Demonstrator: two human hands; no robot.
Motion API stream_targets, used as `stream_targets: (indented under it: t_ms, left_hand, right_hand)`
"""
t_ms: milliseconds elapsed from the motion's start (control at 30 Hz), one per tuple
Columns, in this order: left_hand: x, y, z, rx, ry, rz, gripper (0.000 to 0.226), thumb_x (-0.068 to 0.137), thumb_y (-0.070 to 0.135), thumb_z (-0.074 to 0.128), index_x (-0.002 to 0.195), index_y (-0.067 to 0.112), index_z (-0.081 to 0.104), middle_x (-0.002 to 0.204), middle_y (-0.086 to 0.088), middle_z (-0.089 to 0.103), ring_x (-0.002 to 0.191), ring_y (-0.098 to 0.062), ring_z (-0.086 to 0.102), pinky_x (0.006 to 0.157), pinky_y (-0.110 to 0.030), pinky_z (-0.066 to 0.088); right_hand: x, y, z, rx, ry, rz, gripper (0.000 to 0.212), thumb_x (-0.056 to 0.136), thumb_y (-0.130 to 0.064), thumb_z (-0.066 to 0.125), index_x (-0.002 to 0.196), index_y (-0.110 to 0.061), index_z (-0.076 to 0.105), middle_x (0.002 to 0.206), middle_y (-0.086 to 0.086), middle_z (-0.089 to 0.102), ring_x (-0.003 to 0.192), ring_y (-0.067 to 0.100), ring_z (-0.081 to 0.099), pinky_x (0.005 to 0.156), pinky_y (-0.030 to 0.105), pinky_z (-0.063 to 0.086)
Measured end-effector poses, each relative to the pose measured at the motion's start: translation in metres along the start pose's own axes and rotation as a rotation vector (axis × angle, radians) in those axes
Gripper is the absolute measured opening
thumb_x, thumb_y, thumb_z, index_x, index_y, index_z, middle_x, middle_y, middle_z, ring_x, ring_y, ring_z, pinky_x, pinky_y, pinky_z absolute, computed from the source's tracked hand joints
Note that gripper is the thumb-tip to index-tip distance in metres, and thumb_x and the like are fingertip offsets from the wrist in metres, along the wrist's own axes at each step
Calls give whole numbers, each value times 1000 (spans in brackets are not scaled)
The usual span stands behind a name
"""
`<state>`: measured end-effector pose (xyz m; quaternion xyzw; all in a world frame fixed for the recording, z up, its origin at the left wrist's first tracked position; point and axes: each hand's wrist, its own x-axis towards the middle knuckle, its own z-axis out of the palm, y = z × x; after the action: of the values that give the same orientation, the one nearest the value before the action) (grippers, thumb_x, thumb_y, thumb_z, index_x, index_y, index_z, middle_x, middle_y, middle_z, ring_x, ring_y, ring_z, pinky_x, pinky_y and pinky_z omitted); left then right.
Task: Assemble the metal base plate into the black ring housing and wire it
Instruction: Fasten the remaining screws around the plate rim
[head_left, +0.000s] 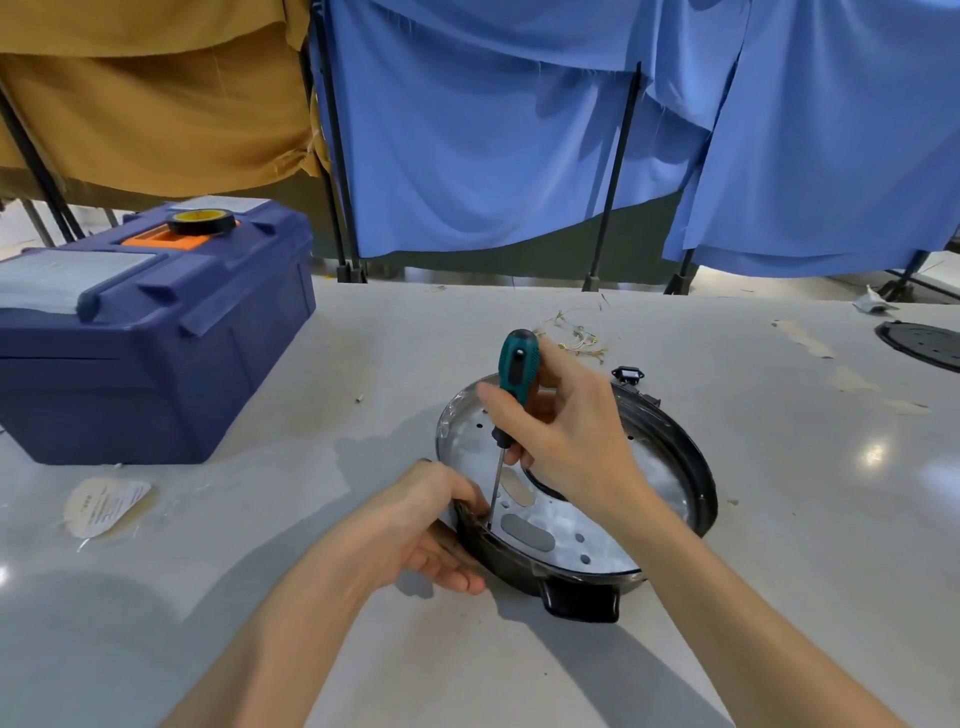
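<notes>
The black ring housing (698, 480) lies on the table in front of me with the shiny metal base plate (563, 525) seated inside it. My right hand (566, 431) grips a green-and-black screwdriver (514, 369), held nearly upright with its tip down at the plate's near-left edge, by the housing wall. My left hand (421, 525) clasps the housing's near-left rim from outside, fingers curled over the edge next to the tip. A black tab (582, 603) juts from the housing's near side. A bundle of thin wires (576, 332) lies just behind the housing.
A blue toolbox (150, 338) stands at the left with a black tape roll (201, 222) on its lid. A small printed bag (106, 506) lies in front of it. Another black round part (922, 345) sits at the far right. Cloth screens hang behind the table.
</notes>
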<state>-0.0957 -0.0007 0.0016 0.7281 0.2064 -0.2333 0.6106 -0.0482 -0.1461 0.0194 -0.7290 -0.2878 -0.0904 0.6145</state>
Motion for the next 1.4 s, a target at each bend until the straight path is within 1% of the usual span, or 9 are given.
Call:
stream_targets:
  t_ms: [367,633,800,933,1000,1067,1133,1233,1400]
  left_hand:
    - [-5,-1,-7,36,-61,-90,31,91,7,51,121,-2,52,86,-33,70,70,-45,71,53,-36,59]
    - [-11,-2,-11,-12,-53,-131,26,95,4,46,119,2,56,128,-28,52,74,-50,70,62,-44,62]
    - [-17,-3,-9,-32,-47,-138,26,97,3,39,118,0,55,129,-39,51,82,-52,69,68,-46,61]
    - [-21,0,-13,68,28,-141,59,98,32,57,147,11,33,137,-35,48,72,-42,72,61,-39,62]
    - [-22,4,-23,270,211,39,59,92,49,59,136,13,44,113,-23,66,67,-30,73,64,-38,61]
    - [-23,6,-38,349,407,423,31,86,42,69,109,23,62,90,-7,69,73,-18,67,69,-32,54]
    - [-31,7,-44,263,280,728,35,70,22,86,99,32,69,94,5,71,90,-7,66,79,-25,50]
    - [-33,4,-31,105,-58,892,65,47,10,95,106,25,71,103,1,75,99,-14,70,84,-23,55]
    - [-20,7,-6,-61,89,976,43,49,12,88,89,10,72,80,-7,75,70,-25,74,61,-27,59]
  right_hand:
    - [-15,0,6,17,58,-24,26,90,-20,71,88,-2,53,63,-1,57,48,26,60,41,24,49]
    - [-20,-1,10,-4,78,-24,27,90,-22,72,88,-3,53,68,6,57,50,31,61,40,40,51]
    - [-22,-3,12,-24,68,-26,29,89,-23,72,87,-3,52,71,14,57,54,34,61,43,50,50]
    - [-23,-6,12,-38,60,-45,34,87,-24,73,86,2,50,71,19,54,56,39,59,43,51,47]
    - [-24,-7,13,-52,54,-53,37,86,-26,73,85,2,50,70,21,53,58,42,56,43,51,45]
    - [-24,-7,14,-46,53,-50,35,86,-27,74,85,0,51,69,20,52,60,42,54,44,50,44]
    - [-24,-7,15,-56,56,-51,30,86,-27,74,85,-4,54,68,17,52,60,39,52,46,48,42]
    - [-23,-8,13,-77,62,-55,31,83,-31,75,83,-7,57,67,17,53,61,35,49,51,48,42]
    - [-20,-11,7,-106,14,-23,46,72,-48,81,79,-7,62,64,18,58,59,37,50,52,49,42]
